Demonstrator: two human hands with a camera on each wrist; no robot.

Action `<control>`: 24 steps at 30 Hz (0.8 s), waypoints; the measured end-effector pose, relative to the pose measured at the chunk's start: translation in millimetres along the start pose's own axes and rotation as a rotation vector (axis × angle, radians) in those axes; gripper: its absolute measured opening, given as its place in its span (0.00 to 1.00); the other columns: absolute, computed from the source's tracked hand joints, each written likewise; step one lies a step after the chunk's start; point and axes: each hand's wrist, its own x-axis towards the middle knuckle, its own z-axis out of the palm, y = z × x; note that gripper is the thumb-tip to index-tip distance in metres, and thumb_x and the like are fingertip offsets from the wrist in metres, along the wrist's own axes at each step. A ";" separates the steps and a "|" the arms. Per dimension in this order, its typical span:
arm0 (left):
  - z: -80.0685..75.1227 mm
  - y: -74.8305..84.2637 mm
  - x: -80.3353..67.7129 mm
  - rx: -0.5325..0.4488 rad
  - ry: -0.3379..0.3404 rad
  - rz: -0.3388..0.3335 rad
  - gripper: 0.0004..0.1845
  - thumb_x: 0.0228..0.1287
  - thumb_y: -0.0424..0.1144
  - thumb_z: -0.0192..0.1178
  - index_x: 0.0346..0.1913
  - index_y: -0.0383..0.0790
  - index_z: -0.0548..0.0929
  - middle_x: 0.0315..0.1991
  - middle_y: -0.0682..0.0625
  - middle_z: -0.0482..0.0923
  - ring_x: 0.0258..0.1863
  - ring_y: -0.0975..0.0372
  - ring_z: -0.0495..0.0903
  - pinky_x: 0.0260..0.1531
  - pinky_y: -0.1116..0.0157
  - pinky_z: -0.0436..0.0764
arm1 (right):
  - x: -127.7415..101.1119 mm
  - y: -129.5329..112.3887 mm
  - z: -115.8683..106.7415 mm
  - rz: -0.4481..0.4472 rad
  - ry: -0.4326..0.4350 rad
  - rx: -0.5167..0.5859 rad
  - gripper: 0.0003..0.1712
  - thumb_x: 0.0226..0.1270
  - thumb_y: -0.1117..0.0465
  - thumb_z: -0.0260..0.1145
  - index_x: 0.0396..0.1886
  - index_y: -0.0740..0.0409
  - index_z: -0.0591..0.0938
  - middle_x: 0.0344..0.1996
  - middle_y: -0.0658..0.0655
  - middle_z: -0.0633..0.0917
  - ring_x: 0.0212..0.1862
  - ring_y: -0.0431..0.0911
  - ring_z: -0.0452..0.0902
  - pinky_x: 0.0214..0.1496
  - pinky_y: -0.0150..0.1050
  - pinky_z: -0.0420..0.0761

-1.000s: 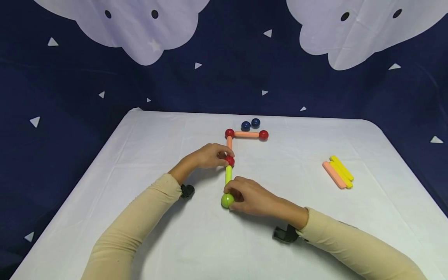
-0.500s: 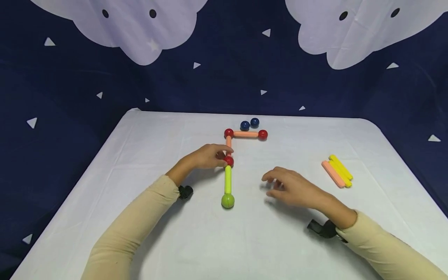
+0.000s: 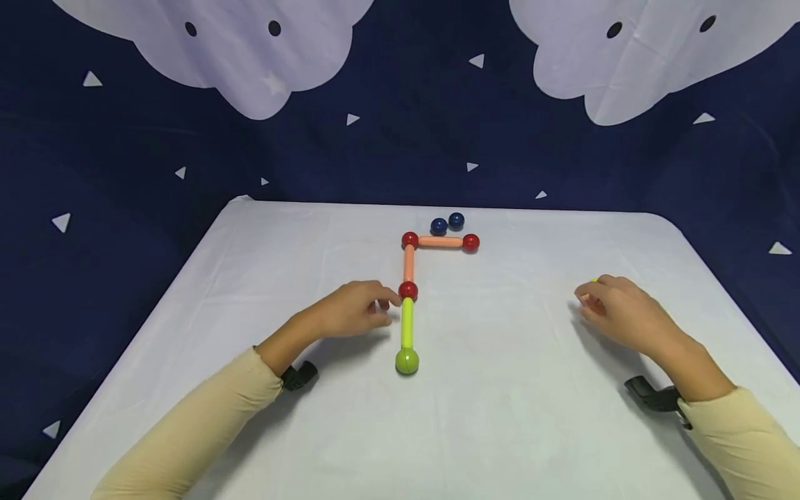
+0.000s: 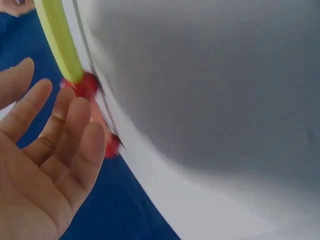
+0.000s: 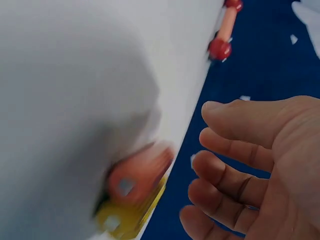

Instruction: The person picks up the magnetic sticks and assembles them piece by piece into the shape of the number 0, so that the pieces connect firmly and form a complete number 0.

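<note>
My left hand (image 3: 353,309) is beside a chain of rods and balls, fingertips close to the middle red ball (image 3: 408,290), holding nothing; its fingers are loosely bent in the left wrist view. From that ball a lime rod (image 3: 407,323) runs toward me to a green ball (image 3: 407,361). Away from me, an orange rod (image 3: 409,264) leads to a red corner ball (image 3: 410,240). My right hand (image 3: 631,316) hovers over the loose rods, largely hiding them in the head view. In the right wrist view, an orange rod (image 5: 142,175) and yellow rods (image 5: 127,220) lie apart from its relaxed fingers.
Another orange rod (image 3: 440,242) goes right from the corner ball to a red end ball (image 3: 471,242). Two dark blue balls (image 3: 439,226) sit just behind it. A white cloth (image 3: 500,430) covers the table, and a navy curtain (image 3: 412,139) hangs behind its far edge.
My right hand has left the green ball and moved right to above the loose rods. My left hand has let go of the middle red ball and drawn back slightly, toward me and left.
</note>
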 end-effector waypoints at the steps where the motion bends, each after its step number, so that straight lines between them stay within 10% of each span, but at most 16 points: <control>1: 2.6 4.1 -5.8 0.003 -0.013 0.007 0.18 0.65 0.40 0.64 0.58 0.46 0.82 0.45 0.50 0.84 0.40 0.62 0.79 0.42 0.65 0.79 | -2.5 4.2 0.7 0.018 0.001 -0.011 0.11 0.61 0.62 0.70 0.41 0.64 0.86 0.24 0.53 0.76 0.29 0.46 0.69 0.31 0.42 0.70; 13: 35.6 31.4 -27.8 0.091 -0.049 0.054 0.22 0.59 0.44 0.70 0.56 0.49 0.81 0.41 0.53 0.87 0.36 0.64 0.80 0.39 0.64 0.76 | -10.3 11.8 8.7 0.086 -0.034 0.015 0.06 0.63 0.60 0.70 0.28 0.55 0.82 0.22 0.53 0.72 0.27 0.46 0.64 0.27 0.37 0.61; 24: 37.9 35.1 -22.8 0.018 -0.026 0.041 0.13 0.60 0.36 0.69 0.48 0.47 0.83 0.36 0.54 0.86 0.35 0.64 0.79 0.44 0.62 0.75 | -8.4 2.5 12.3 0.091 -0.054 0.067 0.14 0.61 0.65 0.70 0.46 0.68 0.82 0.26 0.56 0.80 0.31 0.49 0.74 0.34 0.48 0.74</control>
